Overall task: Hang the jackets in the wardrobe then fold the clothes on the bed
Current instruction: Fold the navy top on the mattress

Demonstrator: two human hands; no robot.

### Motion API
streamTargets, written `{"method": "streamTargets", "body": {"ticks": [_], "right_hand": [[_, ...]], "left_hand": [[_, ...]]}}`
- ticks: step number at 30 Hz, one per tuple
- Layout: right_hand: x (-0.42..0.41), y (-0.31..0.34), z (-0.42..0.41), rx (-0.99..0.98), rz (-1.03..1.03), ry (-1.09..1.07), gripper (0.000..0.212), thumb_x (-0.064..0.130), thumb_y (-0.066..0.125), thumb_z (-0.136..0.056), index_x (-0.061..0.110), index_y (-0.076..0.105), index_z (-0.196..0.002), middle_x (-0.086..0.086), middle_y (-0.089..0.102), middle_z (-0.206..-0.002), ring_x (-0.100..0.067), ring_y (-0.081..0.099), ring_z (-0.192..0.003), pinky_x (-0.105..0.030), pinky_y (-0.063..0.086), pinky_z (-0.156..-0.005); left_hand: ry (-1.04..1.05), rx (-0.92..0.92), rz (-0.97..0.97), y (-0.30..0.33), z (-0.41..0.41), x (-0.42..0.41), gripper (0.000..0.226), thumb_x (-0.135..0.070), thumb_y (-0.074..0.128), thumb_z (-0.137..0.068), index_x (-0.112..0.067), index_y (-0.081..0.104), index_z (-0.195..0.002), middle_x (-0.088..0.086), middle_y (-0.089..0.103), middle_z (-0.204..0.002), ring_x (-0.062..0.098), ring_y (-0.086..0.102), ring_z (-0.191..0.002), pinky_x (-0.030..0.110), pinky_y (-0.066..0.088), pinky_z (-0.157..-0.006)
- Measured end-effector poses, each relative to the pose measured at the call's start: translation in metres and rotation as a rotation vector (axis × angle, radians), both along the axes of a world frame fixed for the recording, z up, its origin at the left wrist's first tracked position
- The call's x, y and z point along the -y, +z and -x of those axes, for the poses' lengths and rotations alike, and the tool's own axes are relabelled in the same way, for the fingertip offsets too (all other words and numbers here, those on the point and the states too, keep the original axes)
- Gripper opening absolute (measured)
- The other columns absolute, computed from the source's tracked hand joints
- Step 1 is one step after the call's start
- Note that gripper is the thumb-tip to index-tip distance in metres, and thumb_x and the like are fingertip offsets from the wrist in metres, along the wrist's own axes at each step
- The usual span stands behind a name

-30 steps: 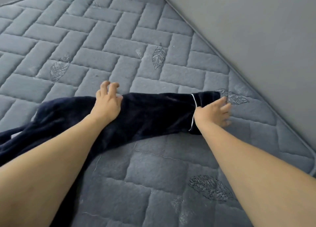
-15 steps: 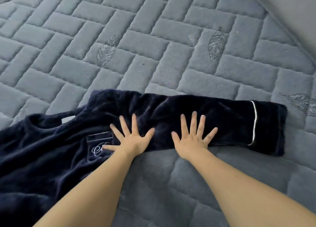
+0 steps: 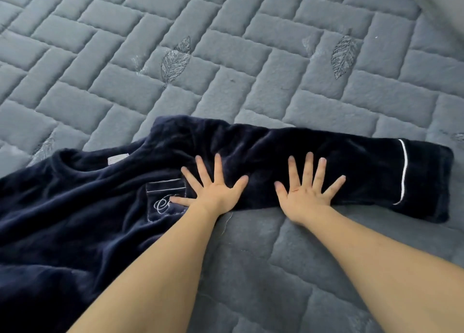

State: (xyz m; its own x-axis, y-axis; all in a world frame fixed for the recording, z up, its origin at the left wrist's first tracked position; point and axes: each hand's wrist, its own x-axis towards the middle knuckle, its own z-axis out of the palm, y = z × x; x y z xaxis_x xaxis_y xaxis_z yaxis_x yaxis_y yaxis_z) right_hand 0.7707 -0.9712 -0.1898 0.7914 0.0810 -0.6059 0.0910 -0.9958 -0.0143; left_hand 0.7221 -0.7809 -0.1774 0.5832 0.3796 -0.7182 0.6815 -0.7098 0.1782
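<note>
Fingers splayed straight, the left hand (image 3: 213, 190) and right hand (image 3: 307, 190) pressed flat on the navy top's (image 3: 75, 207) sleeve (image 3: 351, 167), where a second earlier they had tugged it straight. The sleeve lay smoothed toward the bed's (image 3: 251, 56) right edge, ready for folding inward.

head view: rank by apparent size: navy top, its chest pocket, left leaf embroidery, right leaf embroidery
1. navy top, by far the largest, running out of frame.
2. chest pocket, partly under the left hand.
3. left leaf embroidery and right leaf embroidery: alike, not ranked.
</note>
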Motion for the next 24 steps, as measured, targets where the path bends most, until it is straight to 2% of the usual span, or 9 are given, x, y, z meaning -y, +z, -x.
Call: {"method": "streamTargets", "body": {"ticks": [3, 6, 8, 10, 13, 16, 19, 21, 24], "right_hand": [[0.001, 0.014, 0.011, 0.029, 0.036, 0.013, 0.065, 0.064, -0.003, -0.092, 0.033, -0.039, -0.137, -0.005, -0.050, -0.142, -0.032, -0.042, -0.135, -0.069, -0.028, -0.096], [-0.009, 0.026, 0.055, 0.156, -0.009, 0.039, 0.068, 0.059, 0.002, -0.095, 0.024, -0.024, -0.148, -0.010, -0.030, -0.156, -0.030, -0.027, -0.144, -0.062, -0.021, -0.107], [-0.025, 0.035, 0.104, 0.225, -0.155, 0.053, 0.069, 0.052, 0.017, -0.099, 0.018, -0.007, -0.154, -0.012, -0.013, -0.161, -0.029, -0.011, -0.148, -0.053, -0.012, -0.115], [-0.050, 0.046, 0.156, 0.219, -0.319, 0.036, 0.061, 0.043, 0.034, -0.099, 0.015, 0.022, -0.152, -0.009, 0.013, -0.158, -0.026, 0.011, -0.144, -0.043, 0.005, -0.118], [-0.101, 0.058, 0.224, 0.087, -0.429, -0.039, 0.043, 0.037, 0.046, -0.095, 0.015, 0.048, -0.131, -0.004, 0.040, -0.140, -0.025, 0.035, -0.126, -0.039, 0.028, -0.106], [-0.154, 0.073, 0.265, -0.239, -0.620, -0.488, 0.062, 0.034, 0.057, -0.090, 0.008, 0.033, -0.140, -0.013, 0.037, -0.144, -0.030, 0.039, -0.128, -0.040, 0.034, -0.106], [-0.186, 0.080, 0.292, -0.450, -0.785, -0.827, 0.085, 0.036, 0.072, -0.083, 0.009, 0.022, -0.145, -0.009, 0.035, -0.143, -0.027, 0.044, -0.123, -0.037, 0.040, -0.100], [-0.194, 0.081, 0.312, -0.554, -0.845, -0.949, 0.076, 0.027, 0.075, -0.081, 0.009, 0.029, -0.138, -0.006, 0.049, -0.128, -0.023, 0.052, -0.110, -0.036, 0.045, -0.092], [-0.188, 0.085, 0.330, -0.568, -0.825, -0.969, 0.055, 0.022, 0.075, -0.082, 0.006, 0.047, -0.126, -0.012, 0.063, -0.114, -0.026, 0.064, -0.098, -0.039, 0.057, -0.081]], "left_hand": [[0.027, 0.121, 0.070, 0.009, 0.010, -0.003, 0.077, -0.082, 0.023, -0.081, -0.057, -0.015, -0.144, -0.017, -0.036, -0.153, 0.024, -0.040, -0.139, 0.078, -0.020, -0.091], [0.076, 0.487, 0.114, 0.026, 0.057, -0.014, 0.059, -0.047, 0.040, -0.098, -0.038, 0.019, -0.152, -0.009, 0.002, -0.163, 0.018, -0.005, -0.149, 0.055, -0.007, -0.115], [0.052, 0.719, 0.063, 0.041, 0.119, -0.026, 0.046, -0.027, 0.047, -0.097, -0.019, 0.041, -0.143, 0.002, 0.031, -0.153, 0.022, 0.025, -0.140, 0.035, 0.015, -0.117], [-0.022, 0.805, -0.117, 0.051, 0.196, -0.045, 0.038, -0.024, 0.049, -0.090, -0.009, 0.055, -0.125, 0.008, 0.049, -0.134, 0.027, 0.045, -0.119, 0.035, 0.032, -0.106], [-0.105, 0.532, -0.297, 0.057, 0.313, -0.084, 0.056, -0.045, 0.041, -0.085, -0.008, 0.059, -0.122, 0.012, 0.052, -0.129, 0.035, 0.053, -0.115, 0.044, 0.035, -0.101], [0.028, 0.057, -0.255, 0.061, 0.389, -0.129, 0.088, -0.071, 0.022, -0.074, -0.024, 0.031, -0.147, 0.002, 0.020, -0.156, 0.025, 0.018, -0.144, 0.055, 0.009, -0.116], [-0.039, -0.021, -0.109, 0.062, 0.415, -0.163, 0.100, -0.066, 0.040, -0.067, -0.034, 0.002, -0.154, 0.000, -0.002, -0.159, 0.021, -0.002, -0.147, 0.058, -0.005, -0.116], [-0.274, -0.048, -0.186, 0.062, 0.418, -0.171, 0.104, -0.059, 0.050, -0.070, -0.035, -0.007, -0.154, 0.006, 0.003, -0.157, 0.027, 0.005, -0.146, 0.056, -0.001, -0.117], [-0.486, -0.038, -0.381, 0.066, 0.412, -0.170, 0.081, -0.049, 0.052, -0.084, -0.029, 0.013, -0.152, 0.006, 0.036, -0.143, 0.028, 0.039, -0.128, 0.045, 0.031, -0.108]]}}
